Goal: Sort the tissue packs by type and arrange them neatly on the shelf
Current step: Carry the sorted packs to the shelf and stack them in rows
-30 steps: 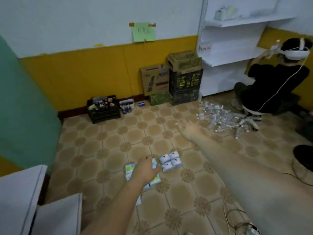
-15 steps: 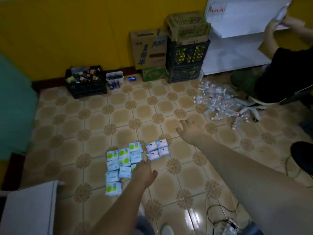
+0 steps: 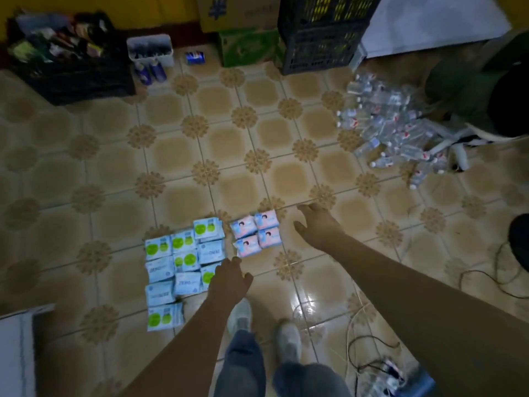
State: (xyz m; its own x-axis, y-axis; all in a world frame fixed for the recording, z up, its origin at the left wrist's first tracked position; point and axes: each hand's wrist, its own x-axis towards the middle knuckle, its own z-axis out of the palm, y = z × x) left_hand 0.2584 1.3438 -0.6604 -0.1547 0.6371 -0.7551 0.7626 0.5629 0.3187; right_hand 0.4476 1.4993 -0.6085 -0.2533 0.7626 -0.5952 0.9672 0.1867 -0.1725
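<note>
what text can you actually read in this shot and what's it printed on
"ZERO" on a blue and white tissue pack beside the left hand.
Similar word on two more blue and white packs: too blurred to confirm.
Green-dot packs, pink packs: print unreadable.
Cardboard box, green carton, water bottles: too blurred or small.

The scene is dimly lit, with a warm yellowish cast. A bright patch of glare is seen on the glossy floor tiles (image 3: 297, 306) near the shoes (image 3: 240, 316), as if from a light overhead. The corners are darkened, and the crate (image 3: 71, 73) at upper left is lost in shadow. Straight tile lines are bent outward by wide-angle distortion. Soft blur is spread throughout; the bottles (image 3: 395, 127) are smeared.
</note>
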